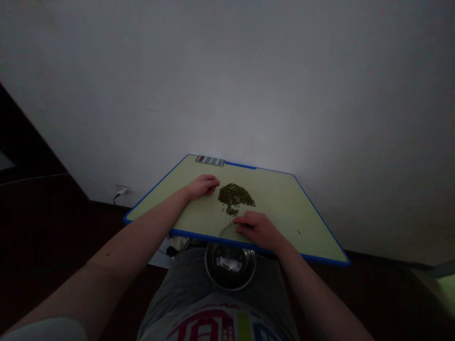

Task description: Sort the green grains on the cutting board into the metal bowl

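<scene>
Small dark-green beans lie heaped on the pale tabletop, some scattered.

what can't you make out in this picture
All in the head view:
- left hand: too small and dim to tell if the fingertips pinch anything
- clear round object: partly hidden by the right hand; grip unclear
- metal bowl: far part hidden by the tabletop; contents lost in glare and dark
- strip at the far edge: print too small
- shirt print: cut off by the bottom edge
</scene>
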The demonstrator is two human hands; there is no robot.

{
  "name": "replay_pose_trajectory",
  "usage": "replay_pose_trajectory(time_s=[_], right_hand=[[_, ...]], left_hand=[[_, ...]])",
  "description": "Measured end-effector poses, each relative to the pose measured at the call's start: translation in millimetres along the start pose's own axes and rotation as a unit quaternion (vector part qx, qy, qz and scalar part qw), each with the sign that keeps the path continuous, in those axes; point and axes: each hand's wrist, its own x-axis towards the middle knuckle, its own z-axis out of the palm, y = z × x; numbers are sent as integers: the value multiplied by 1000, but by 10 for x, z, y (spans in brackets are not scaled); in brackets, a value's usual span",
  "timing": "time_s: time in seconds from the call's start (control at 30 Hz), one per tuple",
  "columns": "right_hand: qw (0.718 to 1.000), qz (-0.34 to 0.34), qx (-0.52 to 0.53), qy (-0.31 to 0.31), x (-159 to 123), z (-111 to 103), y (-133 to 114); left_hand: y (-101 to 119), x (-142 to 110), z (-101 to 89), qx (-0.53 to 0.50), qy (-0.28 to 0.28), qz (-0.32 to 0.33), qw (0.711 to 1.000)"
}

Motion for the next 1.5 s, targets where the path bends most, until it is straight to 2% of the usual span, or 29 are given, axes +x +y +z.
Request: replay_pose_trajectory(time_s=[0.43,0.63,0.7,0.9,1.5], right_hand=[[1000,6,27,13,-31,-1,6],[989,90,12,118,-47,22,78],[984,118,-5,132,-36,29,96],[984,145,-12,107,7,32,110],[993,96,55,35,-45,14,89]], left_hand=[[32,-19,21,6,-3,9,1000],[11,-13,7,-2,-12,7,1000],[9,-11,2,-3,-13,6,1000],[34,-21,22,-8,-9,5,1000],[33,-20,31,5,-1,11,1000]])
